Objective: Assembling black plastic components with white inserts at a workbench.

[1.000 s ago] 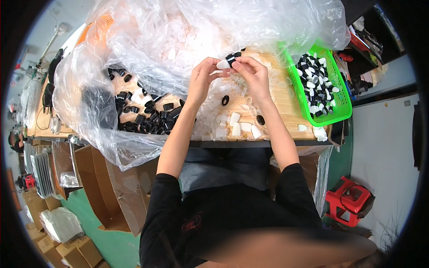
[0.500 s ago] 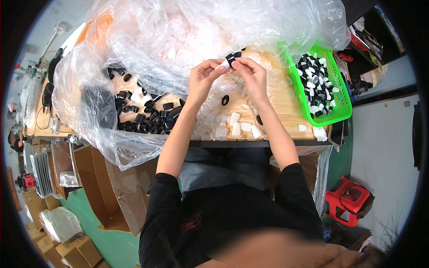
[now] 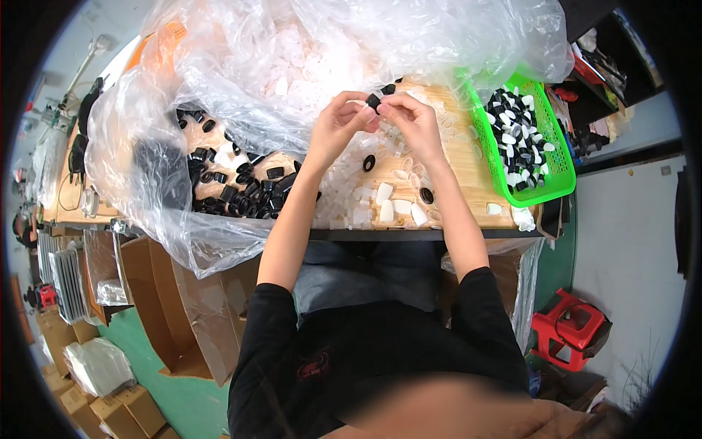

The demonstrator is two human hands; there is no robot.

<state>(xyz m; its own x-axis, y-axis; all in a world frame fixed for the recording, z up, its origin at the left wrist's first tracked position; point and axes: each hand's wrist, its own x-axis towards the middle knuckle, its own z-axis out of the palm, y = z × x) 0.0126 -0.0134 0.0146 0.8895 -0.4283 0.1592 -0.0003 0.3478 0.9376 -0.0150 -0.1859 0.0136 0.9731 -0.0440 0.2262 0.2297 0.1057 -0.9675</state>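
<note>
Carefully, with my left hand (image 3: 338,121) and right hand (image 3: 411,117) both pinching the small black plastic cap (image 3: 374,101) above the wooden counter (image 3: 461,172), I should press it squarely together.

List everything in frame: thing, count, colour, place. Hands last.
small cap: one, black, pinched between both hands' fingertips
loose caps: many, black, piled under plastic on the table's left
clear plastic bag: one large, translucent, spread over the table's far and left side
small clear parts: many, whitish, scattered on the table near its front edge
black rings: two or so, lying among the clear parts
basket: one, green, table's right end, holding black and white pieces
table: one, light wood
cardboard boxes: several, brown, floor at left
stool: one, red, floor at right
left hand: raised over the table, gripping the cap
right hand: raised, gripping the same cap
</note>
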